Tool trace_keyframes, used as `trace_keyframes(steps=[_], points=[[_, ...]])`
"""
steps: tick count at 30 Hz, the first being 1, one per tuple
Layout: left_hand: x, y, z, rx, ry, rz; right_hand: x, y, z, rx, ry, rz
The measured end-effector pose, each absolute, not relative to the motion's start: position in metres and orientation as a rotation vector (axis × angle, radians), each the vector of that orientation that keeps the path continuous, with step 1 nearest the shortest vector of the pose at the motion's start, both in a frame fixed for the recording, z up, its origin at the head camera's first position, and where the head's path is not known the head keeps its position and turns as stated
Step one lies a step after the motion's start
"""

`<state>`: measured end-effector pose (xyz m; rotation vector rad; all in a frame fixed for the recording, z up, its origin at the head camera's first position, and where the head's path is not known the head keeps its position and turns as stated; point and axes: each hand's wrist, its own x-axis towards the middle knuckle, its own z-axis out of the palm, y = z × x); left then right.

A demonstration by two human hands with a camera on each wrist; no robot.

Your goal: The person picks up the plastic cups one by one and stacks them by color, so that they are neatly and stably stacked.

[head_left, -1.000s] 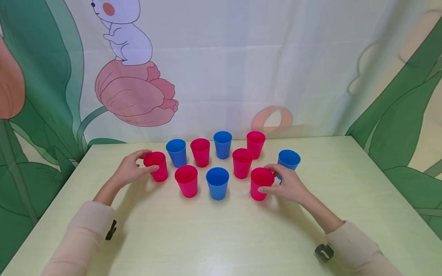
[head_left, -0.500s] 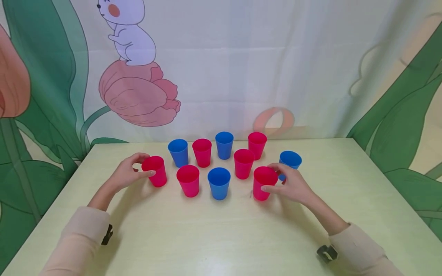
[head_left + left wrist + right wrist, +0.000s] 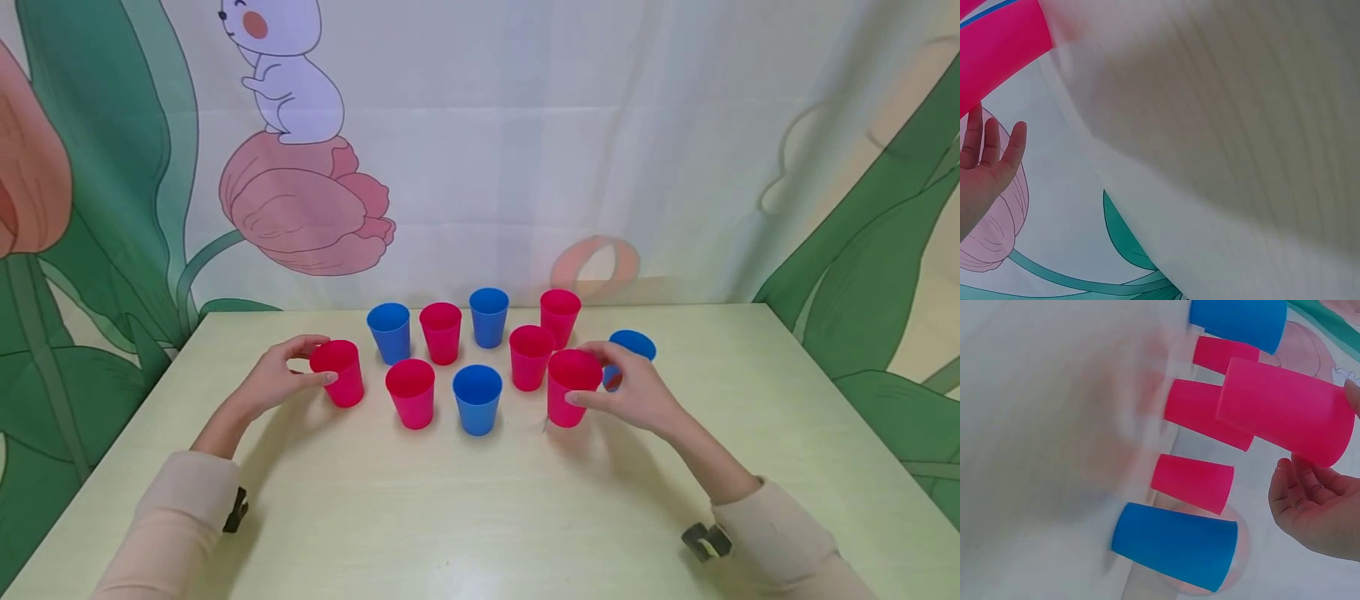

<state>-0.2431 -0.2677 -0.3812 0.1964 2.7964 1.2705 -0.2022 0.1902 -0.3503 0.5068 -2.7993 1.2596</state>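
- The right-hand pink cup (image 3: 564,385) is upright within the right hand (image 3: 633,392), pinched between thumb and fingers that are spread to its width; its base looks raised off the table (image 3: 480,517).
- The left-hand pink cup (image 3: 341,377) stands mouth up in the left hand (image 3: 281,379), thumb on its near side, fingers curved behind; whether its base touches the table I cannot tell.
- Between the hands, nearest the person, are a front pink cup (image 3: 411,396), closer to the left hand, and a front blue cup (image 3: 477,402).
- Just beyond the right-hand pink cup is a middle pink cup (image 3: 531,362).
- Partly behind the right hand is a right blue cup (image 3: 632,343).
- Farther out than both hands: a blue cup (image 3: 390,335), a pink cup, another blue and another pink.
- Beyond them hangs a printed cloth (image 3: 465,167).
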Motion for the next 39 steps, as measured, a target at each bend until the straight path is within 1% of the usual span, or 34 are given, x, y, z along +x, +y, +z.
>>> trace_keyframes(steps=[11,23,39], points=[[-0.242,-0.268,-0.382,0.177,2.796,1.289,-0.205,0.184,-0.334,0.543,-2.762,1.267],[-0.24,-0.27,-0.381,0.165,2.769,1.323,-0.211,0.165,-0.317,0.486,-2.772,1.291],[-0.241,-0.27,-0.382,0.152,2.751,1.341,-0.219,0.134,-0.297,0.578,-2.702,1.375]])
